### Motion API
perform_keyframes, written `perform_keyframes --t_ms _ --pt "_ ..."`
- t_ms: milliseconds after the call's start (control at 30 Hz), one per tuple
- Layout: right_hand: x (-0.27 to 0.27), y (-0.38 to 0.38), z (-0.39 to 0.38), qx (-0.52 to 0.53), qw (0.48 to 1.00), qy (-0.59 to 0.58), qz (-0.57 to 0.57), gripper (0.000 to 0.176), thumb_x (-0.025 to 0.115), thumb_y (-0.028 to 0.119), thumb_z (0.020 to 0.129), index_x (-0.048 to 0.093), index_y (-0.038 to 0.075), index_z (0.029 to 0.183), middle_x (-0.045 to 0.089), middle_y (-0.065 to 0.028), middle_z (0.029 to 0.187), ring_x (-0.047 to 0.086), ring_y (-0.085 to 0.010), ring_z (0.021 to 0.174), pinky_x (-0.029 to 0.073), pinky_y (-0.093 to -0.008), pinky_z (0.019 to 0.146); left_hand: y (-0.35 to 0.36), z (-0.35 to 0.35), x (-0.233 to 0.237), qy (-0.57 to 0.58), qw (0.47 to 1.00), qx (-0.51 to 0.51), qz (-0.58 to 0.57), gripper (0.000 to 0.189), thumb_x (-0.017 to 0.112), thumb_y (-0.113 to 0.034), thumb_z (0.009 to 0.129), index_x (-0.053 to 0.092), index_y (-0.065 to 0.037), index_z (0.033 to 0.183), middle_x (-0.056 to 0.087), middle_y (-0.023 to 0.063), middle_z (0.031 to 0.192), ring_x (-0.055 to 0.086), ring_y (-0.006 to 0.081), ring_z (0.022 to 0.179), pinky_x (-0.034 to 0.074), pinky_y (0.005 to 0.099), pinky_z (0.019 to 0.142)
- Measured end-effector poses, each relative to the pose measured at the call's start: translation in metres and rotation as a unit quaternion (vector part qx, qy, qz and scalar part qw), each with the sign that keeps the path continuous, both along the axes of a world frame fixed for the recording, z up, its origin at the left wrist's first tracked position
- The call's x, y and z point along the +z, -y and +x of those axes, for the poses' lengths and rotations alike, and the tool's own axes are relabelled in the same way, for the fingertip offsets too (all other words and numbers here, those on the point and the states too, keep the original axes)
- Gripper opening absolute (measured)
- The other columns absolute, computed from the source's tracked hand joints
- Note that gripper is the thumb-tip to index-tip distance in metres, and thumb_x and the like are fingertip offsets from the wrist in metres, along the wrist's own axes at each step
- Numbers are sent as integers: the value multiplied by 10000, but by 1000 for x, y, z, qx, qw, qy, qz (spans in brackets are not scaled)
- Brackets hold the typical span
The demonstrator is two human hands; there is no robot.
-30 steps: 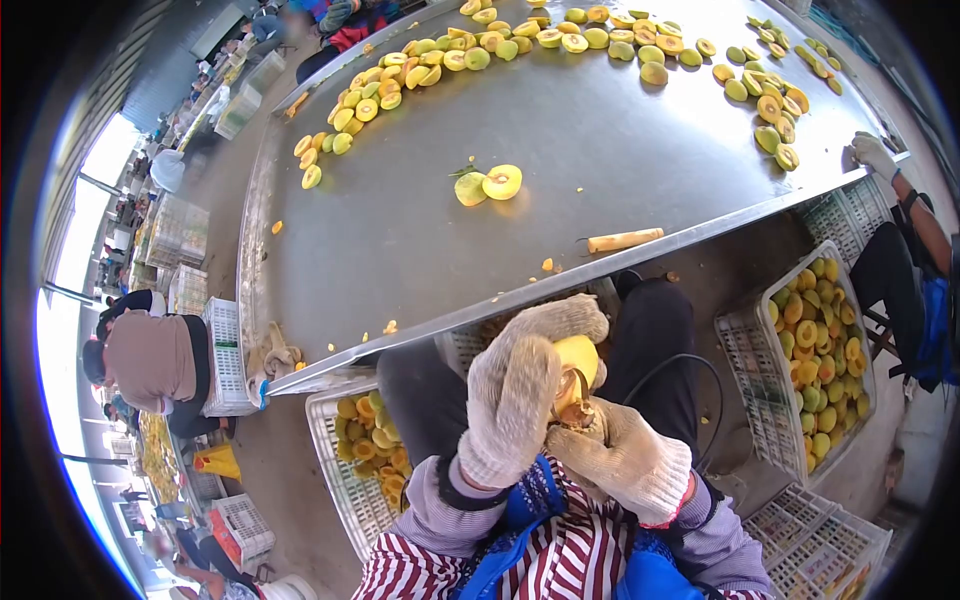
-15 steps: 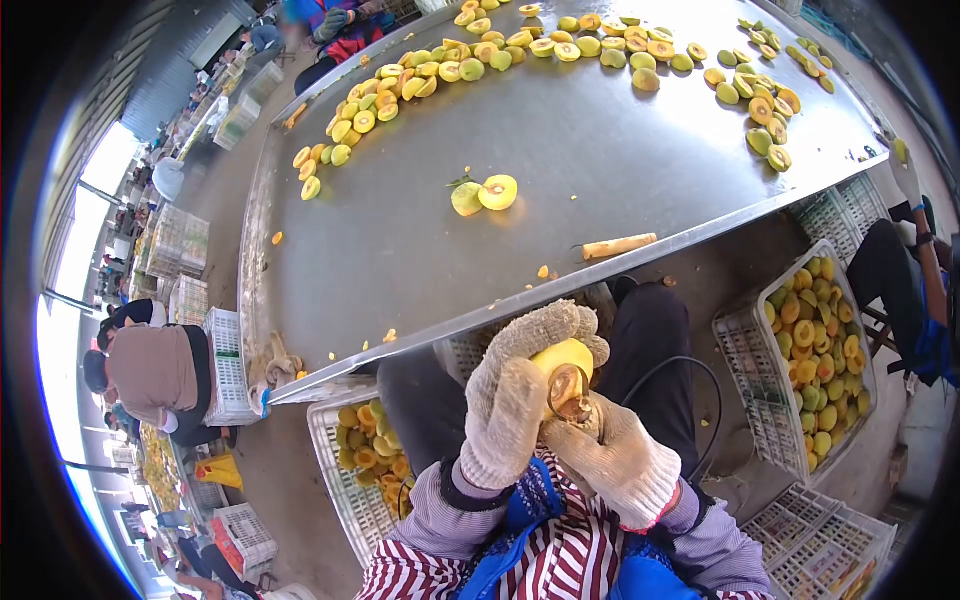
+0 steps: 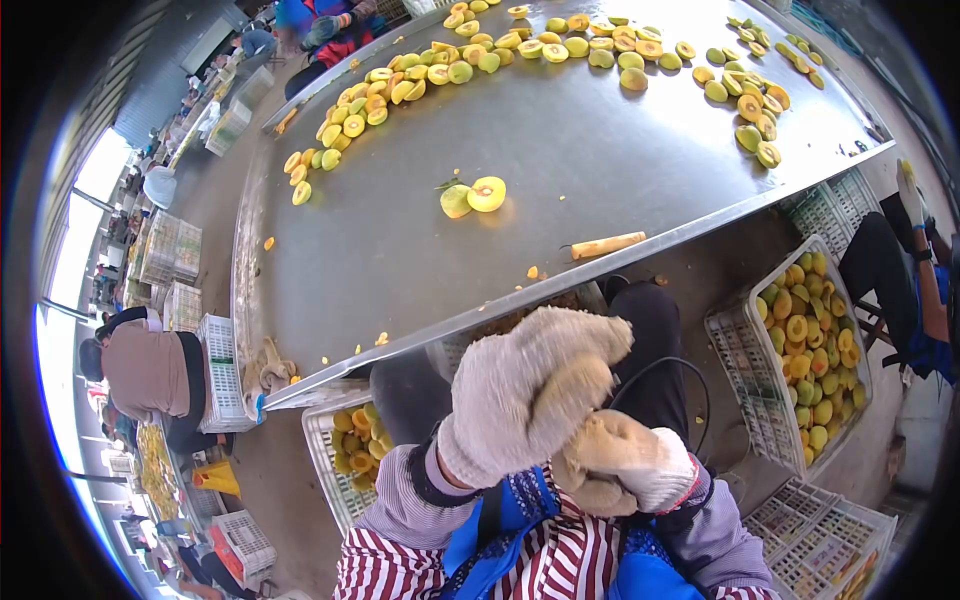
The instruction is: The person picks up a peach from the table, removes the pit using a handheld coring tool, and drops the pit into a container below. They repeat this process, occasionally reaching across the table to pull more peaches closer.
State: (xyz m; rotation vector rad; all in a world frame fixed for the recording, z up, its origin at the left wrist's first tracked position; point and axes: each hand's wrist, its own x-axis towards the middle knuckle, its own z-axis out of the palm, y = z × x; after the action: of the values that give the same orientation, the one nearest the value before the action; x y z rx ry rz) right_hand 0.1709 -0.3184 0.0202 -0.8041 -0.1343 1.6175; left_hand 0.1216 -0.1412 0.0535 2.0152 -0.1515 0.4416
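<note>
My left hand (image 3: 530,390), in a knitted beige work glove, is curled with its back toward me, above my lap at the table's front edge. Just below and right of it, touching, is my right hand (image 3: 622,462), gloved too, with its fingers folded in. Whatever lies inside either hand is hidden by the gloves. On the metal table (image 3: 370,240) ahead lie a cut peach-like fruit half (image 3: 487,194) and another piece (image 3: 455,201) with a bit of leaf. A wooden-handled tool (image 3: 607,246) rests near the front edge.
Many fruit halves (image 3: 438,74) curve along the table's far side. A crate of fruit (image 3: 745,335) stands right, and another crate (image 3: 325,450) sits by my left leg. A black cable (image 3: 700,380) loops beside my right knee. A co-worker (image 3: 915,280) sits right; another person (image 3: 150,370) is left.
The yellow fruit and the metal loop tool between my hands have gone out of sight. My left hand has turned over, back upward, and my right hand has closed lower down. The view shifted slightly.
</note>
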Motion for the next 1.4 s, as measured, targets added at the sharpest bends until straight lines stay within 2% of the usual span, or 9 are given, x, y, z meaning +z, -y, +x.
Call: perform_keyframes --t_ms 167,367,467,633,700,800,900,1033,1400 --pt "-11 4 -11 -17 984 -152 96 272 616 290 983 621 60 838 568 -10 707 500 -74 579 392 -222 536 -18 15 -12 -5 963 -235 -132 232 631 -220 968 703 -4 1009 728 159 1039 719 294 913 575 370 773" --pt "-6 1 -16 -57 991 -110 -41 244 666 281 959 640 49 889 601 -13 816 551 -102 752 449 -256 705 7 -2 -23 -58 906 -121 -401 528 519 -464 1016 661 40 1076 702 206 1025 705 309 867 581 416 757" --pt "-35 -6 -15 32 938 -172 299 227 667 248 944 610 35 891 578 -39 826 520 -111 752 421 -278 656 1 4 -38 -167 717 -16 -676 563 464 -591 1010 573 -66 1182 635 149 1030 691 255 766 486 257 436" --pt "-1 -2 7 22 998 53 -28 259 628 233 900 574 4 791 459 -15 558 392 -86 406 289 -233 361 -45 -67 -35 -73 851 330 -403 611 484 -575 1008 598 -12 1218 684 152 1037 715 226 778 497 220 414" --pt "-14 -1 11 31 997 60 -50 264 621 237 906 575 5 788 458 -15 559 386 -85 407 287 -234 361 -107 -116 -62 -113 874 415 -227 415 482 -346 1058 667 9 1168 729 133 963 716 213 877 590 317 665" --pt "-21 -13 11 48 995 55 -66 272 597 231 932 559 28 755 461 -10 562 388 -77 407 299 -234 364 -134 -144 -56 -338 676 353 551 339 651 -293 937 686 -50 1172 631 161 1286 573 351 1208 458 435 1051" --pt "-15 -33 11 99 991 82 -47 280 623 310 994 562 87 836 502 46 604 424 -41 443 309 -207 399 -137 -98 -46 -207 877 346 263 423 708 -254 856 658 -78 1238 561 184 1389 482 386 1322 388 431 1124" --pt "-7 -43 11 102 985 117 -70 273 633 315 991 545 93 860 490 50 603 438 -42 473 325 -221 424 -130 7 -47 -150 932 195 265 568 719 -322 857 564 -105 1359 506 184 1458 398 375 1418 343 439 1165" --pt "-24 -24 9 -5 968 206 -146 337 594 419 996 578 129 826 507 21 595 443 -95 457 331 -238 413 -181 151 -126 -355 798 169 457 614 622 -462 901 482 -279 1470 528 104 1433 482 288 1342 368 496 1093"
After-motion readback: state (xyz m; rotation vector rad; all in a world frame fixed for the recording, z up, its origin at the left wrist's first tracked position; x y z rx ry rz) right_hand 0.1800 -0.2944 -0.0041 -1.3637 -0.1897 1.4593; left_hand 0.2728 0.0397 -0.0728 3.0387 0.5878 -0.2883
